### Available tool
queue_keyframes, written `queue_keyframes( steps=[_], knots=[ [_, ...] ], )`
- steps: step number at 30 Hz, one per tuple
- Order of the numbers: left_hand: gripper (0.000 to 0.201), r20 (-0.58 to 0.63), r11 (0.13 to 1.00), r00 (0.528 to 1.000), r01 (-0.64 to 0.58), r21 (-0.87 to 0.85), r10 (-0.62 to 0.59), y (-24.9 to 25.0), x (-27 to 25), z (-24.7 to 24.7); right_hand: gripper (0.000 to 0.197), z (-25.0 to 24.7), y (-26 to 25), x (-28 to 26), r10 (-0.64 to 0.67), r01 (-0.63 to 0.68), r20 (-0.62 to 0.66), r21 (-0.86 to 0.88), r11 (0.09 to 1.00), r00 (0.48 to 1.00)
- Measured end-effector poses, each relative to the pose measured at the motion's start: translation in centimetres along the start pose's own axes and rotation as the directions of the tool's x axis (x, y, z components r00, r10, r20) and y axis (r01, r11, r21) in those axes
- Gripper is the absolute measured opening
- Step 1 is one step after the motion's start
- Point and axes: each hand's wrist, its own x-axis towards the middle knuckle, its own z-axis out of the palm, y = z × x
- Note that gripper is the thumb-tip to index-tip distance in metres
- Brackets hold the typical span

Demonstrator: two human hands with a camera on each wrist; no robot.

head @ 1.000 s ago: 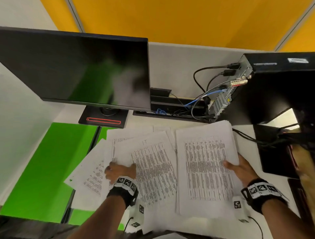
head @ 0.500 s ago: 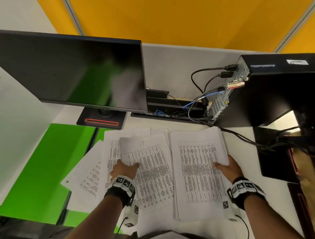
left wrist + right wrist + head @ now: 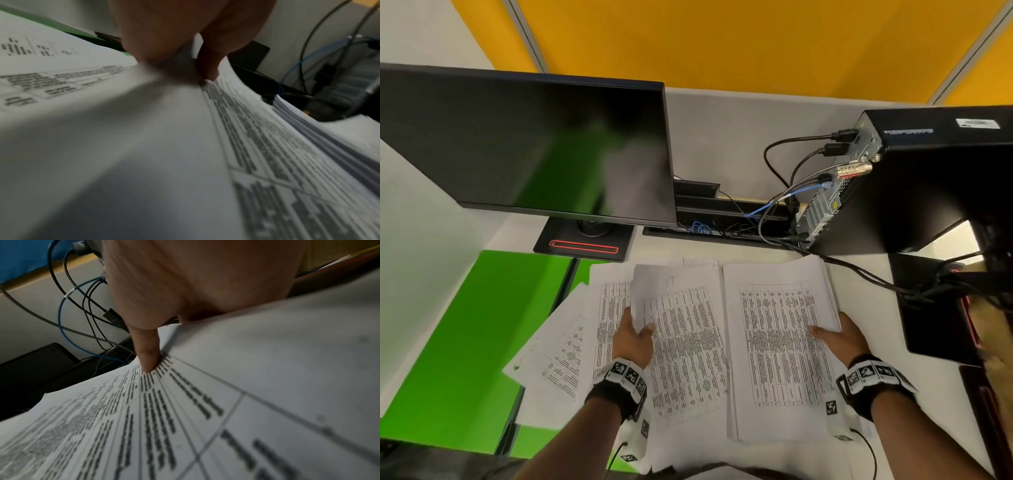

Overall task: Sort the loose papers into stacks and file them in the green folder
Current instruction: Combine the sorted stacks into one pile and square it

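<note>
Papers are spread over the white counter in front of the black monitor, which serves as the landmark for all that follows. A thick right-hand stack of printed tables is seen in front of the monitor and to its right. Its right edge is clamped by the right hand: the thumb is laid on the top sheet, and the fingers are tucked beneath the stack, out of sight. In the right wrist view the thumb is shown pressed onto the print.

A middle bundle lies straight in front of the monitor's right edge, just beside the right-hand stack. Its left edge is gripped by the left hand, with the thumb on top and the fingers underneath, and that edge is raised and curled upward. In the left wrist view a fingertip is seen against the sheet edges.

More loose sheets are fanned out in front of the monitor's stand, partly under the middle bundle. The green folder lies open in front of the monitor's left half, with the loose sheets overlapping its right part.

A black computer tower with cables stands to the monitor's right.
</note>
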Motion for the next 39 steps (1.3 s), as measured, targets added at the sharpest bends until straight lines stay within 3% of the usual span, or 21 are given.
queue_keyframes(
  steps=[3,6,12,17,22,26,30,33,39],
  knots=[
    [0.047,-0.059,0.998,0.998,0.003,-0.060,-0.007,0.5,1.4,-1.7,0.048,0.2,0.1,-0.2,-0.005,0.005,0.002,0.010,1.000,1.000],
    [0.047,-0.105,0.995,0.992,-0.081,-0.051,0.076,0.6,3.8,-4.5,0.050,0.2,0.2,-0.2,-0.026,0.026,0.001,0.002,1.000,1.000],
    [0.046,0.003,0.995,0.995,-0.097,0.015,0.097,1.3,7.3,-8.2,0.050,0.2,-0.1,-0.8,-0.023,0.023,-0.012,-0.007,1.000,1.000],
    [0.047,0.145,0.989,0.978,-0.146,-0.013,0.147,3.0,5.5,-2.3,0.061,0.2,-0.5,-1.4,-0.026,0.026,-0.027,0.001,1.000,0.999],
    [0.060,0.286,0.996,0.954,-0.088,-0.019,0.090,4.3,2.1,5.4,0.085,0.3,-1.1,-2.9,-0.062,0.063,-0.013,0.035,0.997,0.998],
    [0.059,0.288,0.990,0.952,-0.074,-0.117,0.105,5.8,-0.4,8.8,0.071,0.2,-1.1,-2.9,-0.050,0.050,-0.002,0.004,0.999,0.999],
    [0.081,0.329,0.956,0.937,-0.018,-0.294,0.119,6.7,-2.8,10.5,0.072,0.1,-0.7,-2.8,-0.149,0.149,0.043,-0.011,0.989,0.988],
    [0.089,0.384,0.963,0.909,-0.063,-0.261,0.164,6.3,-3.7,11.5,0.069,0.1,-0.2,-2.6,-0.202,0.203,0.069,-0.012,0.979,0.977],
    [0.098,0.515,0.975,0.831,-0.140,-0.172,0.210,5.6,-3.7,12.2,0.063,0.1,0.3,-2.0,-0.154,0.165,0.130,-0.076,0.983,0.979]
  ],
)
